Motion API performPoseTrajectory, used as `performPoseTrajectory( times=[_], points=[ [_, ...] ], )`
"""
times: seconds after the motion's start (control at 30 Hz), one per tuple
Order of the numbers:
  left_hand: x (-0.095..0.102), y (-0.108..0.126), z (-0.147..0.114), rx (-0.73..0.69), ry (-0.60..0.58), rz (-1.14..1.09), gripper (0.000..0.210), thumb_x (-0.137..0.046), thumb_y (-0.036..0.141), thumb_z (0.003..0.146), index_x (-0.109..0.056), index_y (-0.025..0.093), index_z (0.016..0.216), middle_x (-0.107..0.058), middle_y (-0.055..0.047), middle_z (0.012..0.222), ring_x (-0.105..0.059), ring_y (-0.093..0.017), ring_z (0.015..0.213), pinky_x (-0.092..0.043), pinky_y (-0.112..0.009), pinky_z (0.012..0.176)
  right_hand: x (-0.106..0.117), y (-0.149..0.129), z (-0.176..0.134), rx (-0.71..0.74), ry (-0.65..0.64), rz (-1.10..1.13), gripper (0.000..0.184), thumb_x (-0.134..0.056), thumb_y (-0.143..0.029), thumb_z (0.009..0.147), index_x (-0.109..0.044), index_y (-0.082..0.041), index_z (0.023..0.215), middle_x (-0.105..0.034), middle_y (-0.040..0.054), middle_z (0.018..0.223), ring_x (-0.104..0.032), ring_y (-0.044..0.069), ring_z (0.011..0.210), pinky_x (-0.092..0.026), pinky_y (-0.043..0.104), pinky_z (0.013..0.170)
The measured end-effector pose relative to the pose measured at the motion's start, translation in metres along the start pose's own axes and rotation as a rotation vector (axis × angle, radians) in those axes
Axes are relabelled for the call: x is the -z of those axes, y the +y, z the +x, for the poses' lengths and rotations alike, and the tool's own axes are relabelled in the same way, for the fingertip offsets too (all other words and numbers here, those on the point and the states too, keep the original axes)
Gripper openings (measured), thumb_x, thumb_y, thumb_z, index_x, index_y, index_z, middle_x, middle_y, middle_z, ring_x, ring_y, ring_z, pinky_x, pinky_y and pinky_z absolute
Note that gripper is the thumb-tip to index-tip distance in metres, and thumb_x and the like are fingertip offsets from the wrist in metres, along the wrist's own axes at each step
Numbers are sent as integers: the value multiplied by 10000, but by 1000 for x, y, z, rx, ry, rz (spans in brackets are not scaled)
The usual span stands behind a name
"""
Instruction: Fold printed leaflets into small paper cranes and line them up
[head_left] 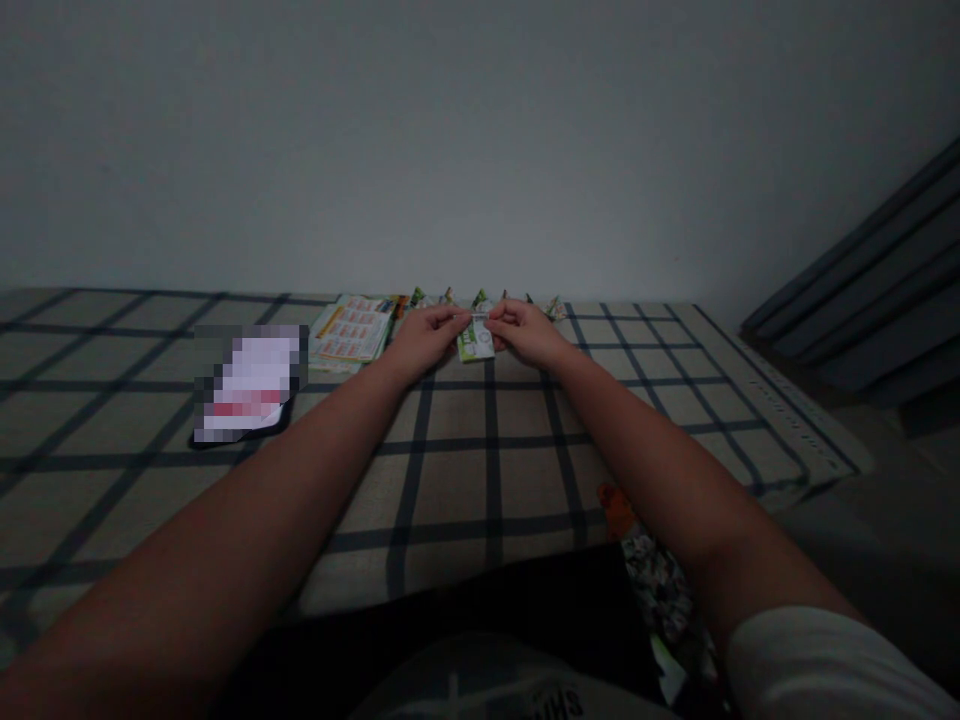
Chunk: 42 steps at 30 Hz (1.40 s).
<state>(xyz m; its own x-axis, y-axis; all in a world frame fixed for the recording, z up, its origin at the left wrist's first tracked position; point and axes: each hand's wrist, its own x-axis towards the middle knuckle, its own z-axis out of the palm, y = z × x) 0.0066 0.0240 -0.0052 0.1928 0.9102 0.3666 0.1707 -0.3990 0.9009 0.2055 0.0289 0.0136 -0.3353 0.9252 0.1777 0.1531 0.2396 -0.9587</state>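
The left hand (435,332) and right hand (529,332) both pinch a small green and white paper (476,345). Behind that paper are folded bits (481,298). Left of it sit printed sheets (354,330), then a phone (253,385). Below it is checked cloth (450,480).

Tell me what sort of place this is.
Probably a bedroom or similar room in a home, though the surface underneath is hidden. A checked cloth is spread out like a bedsheet, a plain wall stands behind it, and what looks like a dark curtain hangs at right.
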Motion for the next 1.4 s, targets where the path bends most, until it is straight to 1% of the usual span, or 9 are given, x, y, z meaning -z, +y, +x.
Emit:
performPoseTrajectory(
  times=[0.13,0.27,0.5,0.7,0.83,0.93,1.03,1.27,1.4],
  points=[
    [1,-3,1,5,-10,44,499,-722,618,788,-801,155,955,-772,-91,886,-643,-205,762,-482,-306,685,0,3,2,-31,-6,26,140,-655,-124,899,-558,-191,824,-571,-67,621,-542,66,525,-449,165,527],
    [2,-3,1,-13,-20,99,494,-692,608,808,-797,151,964,-755,-70,833,-615,-189,723,-451,-282,644,0,5,4,-11,-9,32,77,-664,-204,929,-593,-190,902,-593,-60,653,-549,76,538,-458,180,544],
    [2,3,-2,-39,-27,133,417,-660,555,853,-781,156,861,-696,-35,721,-553,-160,651,-406,-268,595,1,0,0,36,26,-32,137,-658,-174,935,-577,-184,824,-569,-52,648,-534,84,573,-460,196,588],
    [1,4,-4,-12,-28,133,441,-682,588,832,-781,161,880,-676,-26,686,-522,-143,596,-375,-262,553,3,0,1,65,9,-34,134,-660,-175,918,-586,-184,807,-551,-51,643,-521,87,579,-458,199,584],
    [1,6,-4,26,-28,102,464,-737,604,783,-780,156,894,-714,-44,732,-566,-154,623,-413,-272,580,3,1,1,67,-13,-31,126,-667,-198,911,-592,-188,810,-545,-50,642,-523,91,580,-458,201,582],
    [2,8,-4,20,-37,118,452,-759,592,763,-763,147,846,-714,-49,731,-585,-161,646,-441,-281,615,2,3,1,52,-44,-19,123,-665,-216,912,-582,-193,824,-549,-53,648,-523,90,566,-454,201,573],
    [2,7,-4,7,-49,133,439,-753,583,767,-757,147,819,-708,-47,719,-589,-160,652,-443,-274,615,0,3,2,42,-60,-7,101,-637,-181,909,-580,-189,826,-548,-54,656,-511,85,552,-436,194,554],
    [-1,5,-5,60,-49,86,470,-747,580,767,-785,136,916,-743,-55,776,-615,-159,677,-458,-263,637,2,2,3,108,-58,-24,117,-633,-165,891,-590,-171,783,-525,-58,652,-487,77,559,-408,189,546],
    [0,5,-4,41,-68,95,464,-730,577,779,-777,133,905,-737,-57,779,-606,-158,677,-459,-265,640,1,3,2,86,-50,-21,104,-642,-165,893,-597,-175,800,-535,-51,658,-500,82,572,-411,185,543]
  ],
)
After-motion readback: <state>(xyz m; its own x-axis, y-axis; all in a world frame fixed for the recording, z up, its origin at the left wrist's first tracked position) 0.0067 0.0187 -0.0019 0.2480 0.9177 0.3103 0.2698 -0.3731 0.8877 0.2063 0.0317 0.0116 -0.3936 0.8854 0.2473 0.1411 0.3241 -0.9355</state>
